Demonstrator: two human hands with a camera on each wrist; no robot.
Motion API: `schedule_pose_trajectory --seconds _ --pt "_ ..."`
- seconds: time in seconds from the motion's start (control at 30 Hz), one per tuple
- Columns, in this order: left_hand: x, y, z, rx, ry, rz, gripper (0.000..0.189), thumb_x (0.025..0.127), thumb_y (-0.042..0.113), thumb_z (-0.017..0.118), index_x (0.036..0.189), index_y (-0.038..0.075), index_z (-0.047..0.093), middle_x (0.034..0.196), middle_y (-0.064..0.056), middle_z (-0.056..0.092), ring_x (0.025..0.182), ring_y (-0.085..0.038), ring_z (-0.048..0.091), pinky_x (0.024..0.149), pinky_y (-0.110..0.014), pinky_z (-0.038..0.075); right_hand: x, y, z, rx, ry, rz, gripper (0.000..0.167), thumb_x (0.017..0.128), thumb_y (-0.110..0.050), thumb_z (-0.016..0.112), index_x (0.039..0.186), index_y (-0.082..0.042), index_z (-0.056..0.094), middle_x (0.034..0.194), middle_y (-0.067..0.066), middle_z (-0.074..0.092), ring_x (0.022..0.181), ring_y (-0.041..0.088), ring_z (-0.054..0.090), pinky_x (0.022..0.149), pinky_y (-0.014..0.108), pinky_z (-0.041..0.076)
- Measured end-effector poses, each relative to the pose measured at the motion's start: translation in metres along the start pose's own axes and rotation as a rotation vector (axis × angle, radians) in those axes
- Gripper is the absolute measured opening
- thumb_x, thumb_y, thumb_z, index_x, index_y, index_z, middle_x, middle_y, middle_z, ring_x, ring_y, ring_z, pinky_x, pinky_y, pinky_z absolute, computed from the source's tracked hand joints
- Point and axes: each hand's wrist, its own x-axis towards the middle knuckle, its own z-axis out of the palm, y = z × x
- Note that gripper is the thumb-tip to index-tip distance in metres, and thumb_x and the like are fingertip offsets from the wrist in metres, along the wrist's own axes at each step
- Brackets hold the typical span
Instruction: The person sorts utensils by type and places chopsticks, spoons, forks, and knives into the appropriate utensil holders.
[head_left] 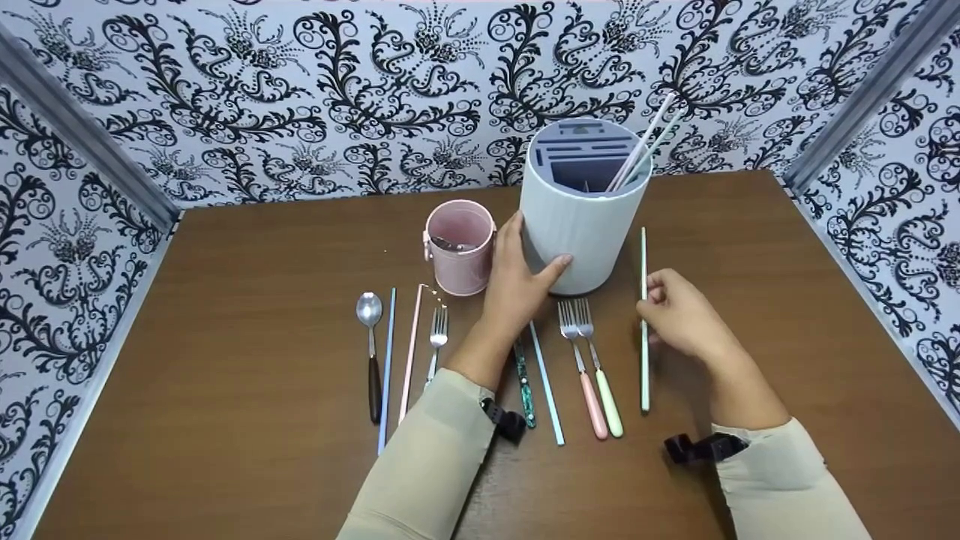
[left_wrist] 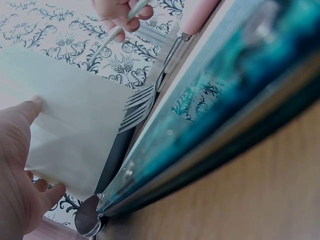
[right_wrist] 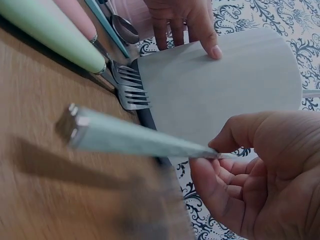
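Thumb and fingers of the right hand (head_left: 682, 311) pinch a pale green chopstick (head_left: 645, 367) near its middle, and from here I see it held clear of the wooden table (head_left: 262, 420), one end pointing past the fingers toward the patterned wall (head_left: 262, 112). The left hand (head_left: 514, 289) isn't clenched: its fingers and thumb lie spread against the side of a white utensil holder (head_left: 577, 232), ahead and to the left of the right fingers, with two pale sticks (head_left: 645, 136) leaning out of its top. Just left of the left fingers stands a pink cup (head_left: 461, 274). Between the hands, nearer the person than the left thumb, lie a pink-handled fork (head_left: 592, 405) and a green-handled fork (head_left: 608, 405), with a pale blue chopstick (head_left: 547, 384) to their left.
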Motion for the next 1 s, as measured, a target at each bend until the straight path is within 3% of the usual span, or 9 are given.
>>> schedule_pose_trajectory --seconds 0.2,0.5,0.87,1.0 --pt "0.000 -0.001 0.000 -0.006 0.007 -0.001 0.095 0.089 0.037 0.082 0.161 0.005 0.030 0.163 -0.014 0.038 0.153 -0.027 0.037 0.129 -0.037 0.028 0.000 -0.002 0.000 0.066 0.036 -0.015 0.041 0.102 -0.008 0.050 0.137 0.011 0.043 0.110 0.016 0.053 0.078 0.021 0.061 0.065 0.035 0.064" --pt "0.001 0.000 0.001 -0.005 0.006 -0.013 0.096 0.088 0.038 0.083 0.162 0.005 0.030 0.163 -0.014 0.038 0.153 -0.027 0.037 0.129 -0.037 0.028 0.000 -0.005 0.001 0.180 0.133 -0.036 0.037 0.103 -0.008 0.052 0.134 0.009 0.043 0.103 0.013 0.058 0.071 0.014 0.060 0.062 0.032 0.062" --pt "0.000 0.001 0.001 -0.003 -0.005 0.005 0.096 0.089 0.038 0.082 0.161 0.004 0.030 0.163 -0.015 0.038 0.153 -0.027 0.036 0.129 -0.038 0.028 -0.003 -0.021 0.001 0.417 0.281 -0.090 0.034 0.103 -0.006 0.054 0.134 0.003 0.043 0.098 0.004 0.058 0.075 0.009 0.065 0.064 0.027 0.062" --pt "-0.001 0.000 0.000 -0.004 -0.001 -0.005 0.096 0.088 0.038 0.083 0.161 0.005 0.030 0.163 -0.015 0.038 0.154 -0.028 0.036 0.129 -0.038 0.028 -0.003 -0.031 -0.001 0.526 0.321 -0.129 0.026 0.102 -0.004 0.056 0.127 -0.004 0.047 0.097 0.004 0.058 0.074 0.011 0.066 0.062 0.026 0.061"
